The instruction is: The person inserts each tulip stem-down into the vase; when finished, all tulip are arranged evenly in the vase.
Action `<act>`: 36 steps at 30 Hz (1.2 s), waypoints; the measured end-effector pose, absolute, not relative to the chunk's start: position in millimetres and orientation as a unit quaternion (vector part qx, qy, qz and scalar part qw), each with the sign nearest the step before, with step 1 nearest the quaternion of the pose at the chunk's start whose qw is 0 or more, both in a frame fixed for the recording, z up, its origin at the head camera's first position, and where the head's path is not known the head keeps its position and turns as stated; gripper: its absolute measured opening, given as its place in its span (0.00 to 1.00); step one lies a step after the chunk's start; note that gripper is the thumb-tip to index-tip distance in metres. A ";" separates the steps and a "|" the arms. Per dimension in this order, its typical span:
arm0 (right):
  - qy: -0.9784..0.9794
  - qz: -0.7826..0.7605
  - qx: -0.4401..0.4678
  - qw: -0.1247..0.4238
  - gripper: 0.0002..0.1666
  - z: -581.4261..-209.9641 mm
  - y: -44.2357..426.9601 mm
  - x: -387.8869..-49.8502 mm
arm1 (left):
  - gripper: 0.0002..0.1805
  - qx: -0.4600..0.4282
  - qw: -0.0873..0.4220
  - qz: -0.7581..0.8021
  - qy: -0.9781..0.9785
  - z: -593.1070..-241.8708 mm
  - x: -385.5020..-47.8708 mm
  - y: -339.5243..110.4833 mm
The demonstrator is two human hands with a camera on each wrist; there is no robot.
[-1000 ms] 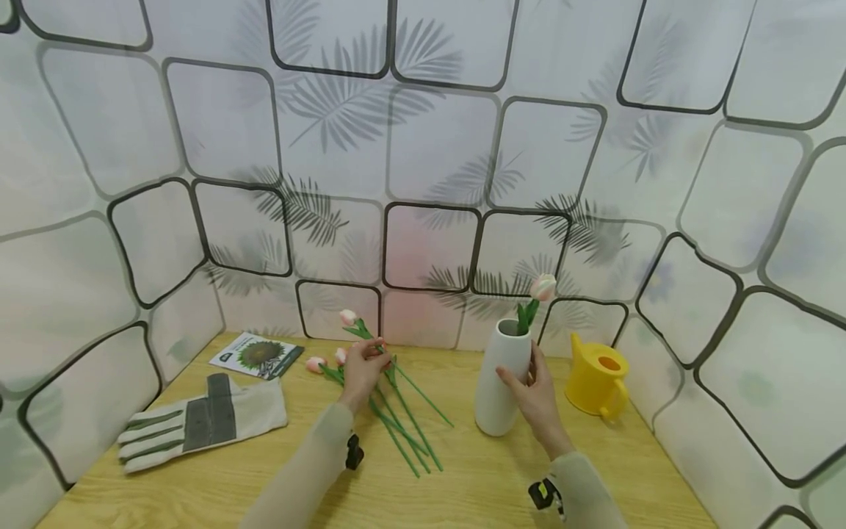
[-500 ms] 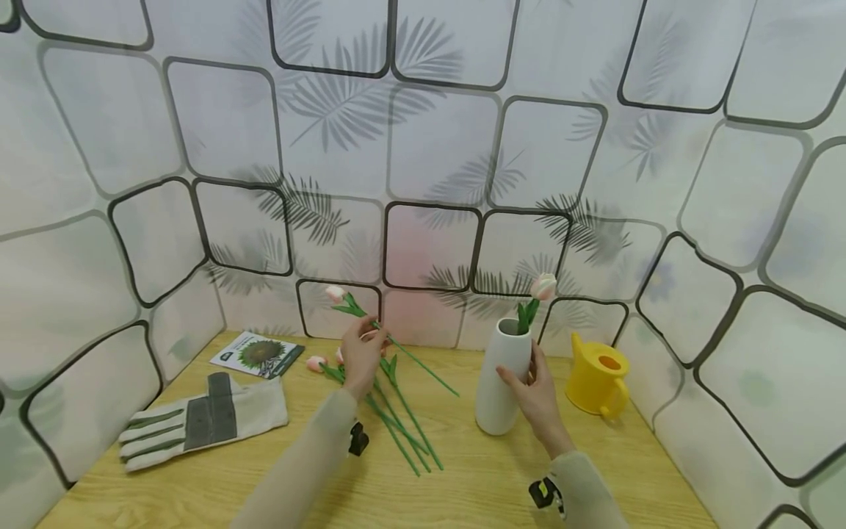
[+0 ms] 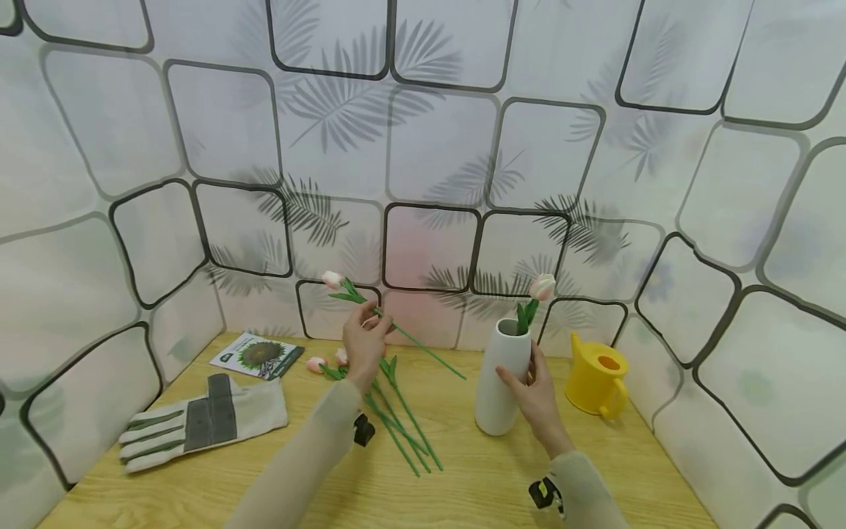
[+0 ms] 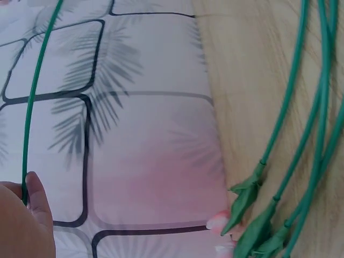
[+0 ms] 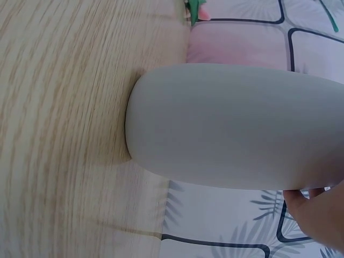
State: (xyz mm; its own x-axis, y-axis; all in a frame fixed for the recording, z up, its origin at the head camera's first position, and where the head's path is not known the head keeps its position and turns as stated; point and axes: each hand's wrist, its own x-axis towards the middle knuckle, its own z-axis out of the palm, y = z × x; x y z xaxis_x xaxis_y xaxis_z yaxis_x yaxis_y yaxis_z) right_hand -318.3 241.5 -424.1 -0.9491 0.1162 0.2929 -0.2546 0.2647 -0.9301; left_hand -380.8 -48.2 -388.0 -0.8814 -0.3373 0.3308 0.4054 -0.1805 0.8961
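My left hand (image 3: 365,344) pinches the green stem of a pink-and-white artificial tulip (image 3: 423,347), raised off the table with its bloom to the upper left and the stem end slanting down right. In the left wrist view that stem (image 4: 35,86) passes between thumb and fingers. Below the hand several more tulips (image 3: 399,422) lie in a loose bundle; part of them is hidden behind the hand. With thumb and fingers around its right side, my right hand (image 3: 538,397) grips a white vase (image 3: 496,389) standing upright. One tulip (image 3: 542,289) stands in the vase and leans right.
A yellow watering can (image 3: 588,386) stands right of the vase. On the left lie a white-and-grey work glove (image 3: 211,419) and a seed packet (image 3: 258,354) with a sunflower-like picture. Patterned fabric walls (image 3: 436,162) enclose the wooden table (image 3: 476,485) at the back and sides.
My left hand has lifted the tulip up from the bundle, and its stem end has swung up and right. The right hand and vase have stayed in place.
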 end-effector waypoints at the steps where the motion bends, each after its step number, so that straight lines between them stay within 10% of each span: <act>1: -0.780 0.606 0.044 0.153 0.52 -424.6 241.8 -318.7 | 0.22 -0.027 0.243 -0.769 -0.590 -385.7 -380.0 -47.1; 36: -0.771 0.619 0.052 0.145 0.50 -408.8 235.6 -305.6 | 0.24 -0.104 0.322 -0.790 -0.512 -324.4 -380.6 -10.9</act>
